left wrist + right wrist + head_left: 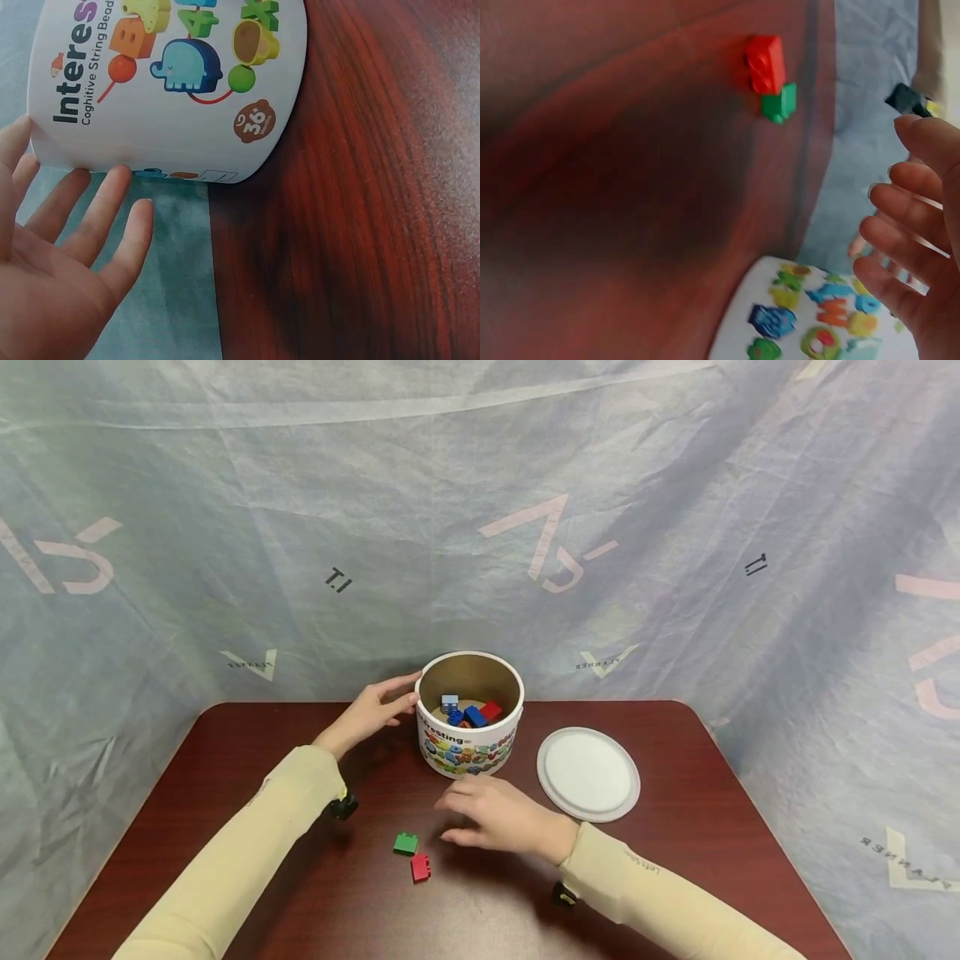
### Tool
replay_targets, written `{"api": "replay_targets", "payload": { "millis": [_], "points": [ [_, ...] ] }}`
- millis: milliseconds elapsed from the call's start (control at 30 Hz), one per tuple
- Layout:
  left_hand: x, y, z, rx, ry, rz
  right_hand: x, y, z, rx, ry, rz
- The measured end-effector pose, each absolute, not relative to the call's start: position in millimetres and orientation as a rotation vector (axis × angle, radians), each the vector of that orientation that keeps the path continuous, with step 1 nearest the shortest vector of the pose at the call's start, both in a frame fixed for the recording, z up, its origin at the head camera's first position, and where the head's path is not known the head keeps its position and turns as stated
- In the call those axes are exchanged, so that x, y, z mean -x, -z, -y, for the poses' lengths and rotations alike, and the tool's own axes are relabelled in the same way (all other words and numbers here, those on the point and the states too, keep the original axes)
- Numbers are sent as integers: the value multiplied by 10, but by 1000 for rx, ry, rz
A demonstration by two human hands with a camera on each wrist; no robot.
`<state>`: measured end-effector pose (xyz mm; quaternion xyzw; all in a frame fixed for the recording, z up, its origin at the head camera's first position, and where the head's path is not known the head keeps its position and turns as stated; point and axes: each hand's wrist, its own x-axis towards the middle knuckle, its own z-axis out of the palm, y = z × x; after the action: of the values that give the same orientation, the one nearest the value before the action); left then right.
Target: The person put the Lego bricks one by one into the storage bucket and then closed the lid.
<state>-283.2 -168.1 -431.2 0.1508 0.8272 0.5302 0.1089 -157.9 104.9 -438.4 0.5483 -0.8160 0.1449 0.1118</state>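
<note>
A white round tub with colourful printed letters stands at the back of the table, its top uncovered. Inside it lie several blocks, among them a blue block and a light blue one. My left hand rests its extended fingertips against the tub's left side; the left wrist view shows the fingers spread along the wall. In front of the tub, my right hand hovers over the table with loosely bent fingers and nothing in them. Just left of it lie a green block and a red block.
A round white lid lies flat on the dark red wooden table, right of the tub. Behind the table hangs a grey printed cloth, close to the tub's back.
</note>
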Motion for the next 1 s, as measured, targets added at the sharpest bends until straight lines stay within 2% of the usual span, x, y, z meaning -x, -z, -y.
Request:
{"api": "replay_targets", "payload": {
  "millis": [533, 1000],
  "points": [
    [2820, 4347, 1683, -431, -1580, -2428, 1372, 4758, -799, -1690, -318, 2501],
    [2838, 4349, 1670, -430, -1582, -2438, 1373, 4904, -756, -1718, -298, 2532]
  ]
}}
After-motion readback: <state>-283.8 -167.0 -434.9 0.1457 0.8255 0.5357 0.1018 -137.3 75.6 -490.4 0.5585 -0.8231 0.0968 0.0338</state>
